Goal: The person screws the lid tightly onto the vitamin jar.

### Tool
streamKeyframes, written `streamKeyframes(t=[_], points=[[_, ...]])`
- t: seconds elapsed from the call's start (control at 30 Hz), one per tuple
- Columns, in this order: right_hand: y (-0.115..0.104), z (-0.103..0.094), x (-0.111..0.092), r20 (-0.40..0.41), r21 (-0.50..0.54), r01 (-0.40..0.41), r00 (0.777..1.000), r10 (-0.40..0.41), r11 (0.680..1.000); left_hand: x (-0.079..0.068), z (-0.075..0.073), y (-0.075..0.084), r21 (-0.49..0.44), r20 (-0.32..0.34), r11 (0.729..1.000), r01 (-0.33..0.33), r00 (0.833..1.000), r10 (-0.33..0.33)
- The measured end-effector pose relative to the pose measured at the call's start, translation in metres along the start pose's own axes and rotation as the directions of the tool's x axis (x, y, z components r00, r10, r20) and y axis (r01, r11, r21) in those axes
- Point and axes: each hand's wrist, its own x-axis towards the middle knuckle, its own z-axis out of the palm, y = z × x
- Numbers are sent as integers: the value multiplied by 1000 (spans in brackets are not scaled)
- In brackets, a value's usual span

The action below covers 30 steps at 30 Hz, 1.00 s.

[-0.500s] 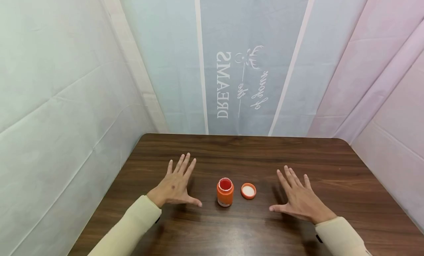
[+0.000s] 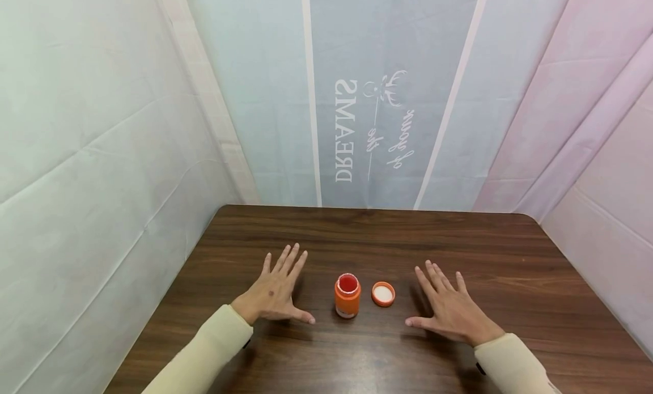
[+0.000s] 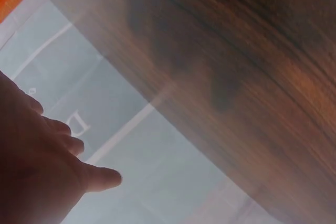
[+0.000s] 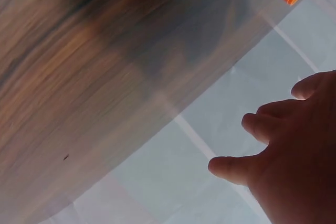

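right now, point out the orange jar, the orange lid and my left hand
orange jar (image 2: pixel 347 301): head view, on the front of its body
orange lid (image 2: pixel 383 294): head view, on its white inner face
left hand (image 2: pixel 274 293): head view, on the back of it

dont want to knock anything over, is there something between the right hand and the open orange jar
Yes, the orange lid lies on the table between the right hand and the jar, beside the jar but apart from it. Nothing visible stands between the left hand and the jar.
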Motion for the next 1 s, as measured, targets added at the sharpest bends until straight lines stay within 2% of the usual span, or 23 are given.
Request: streamKeyframes(t=[0.3, 0.43, 0.63, 0.8, 0.87, 1.0], points=[[-13, 4, 10, 22, 1, 34, 999, -34, 999, 4, 5, 11, -71, 35, 997, -9, 999, 11], [-19, 6, 18, 45, 16, 43, 998, -44, 999, 7, 8, 14, -136, 48, 991, -15, 999, 22], [-26, 9, 33, 47, 22, 55, 997, -56, 998, 12, 8, 21, -299, 42, 954, -34, 998, 49], [-30, 13, 43, 80, 22, 38, 996, -40, 999, 18, 10, 32, -355, 32, 934, -52, 997, 68], [-31, 16, 45, 93, 23, 27, 995, -29, 999, 20, 12, 37, -407, 44, 913, -32, 998, 55], [-35, 19, 47, 101, 27, 6, 995, -9, 1000, 23, 17, 45, -541, 66, 841, 19, 998, 20]])
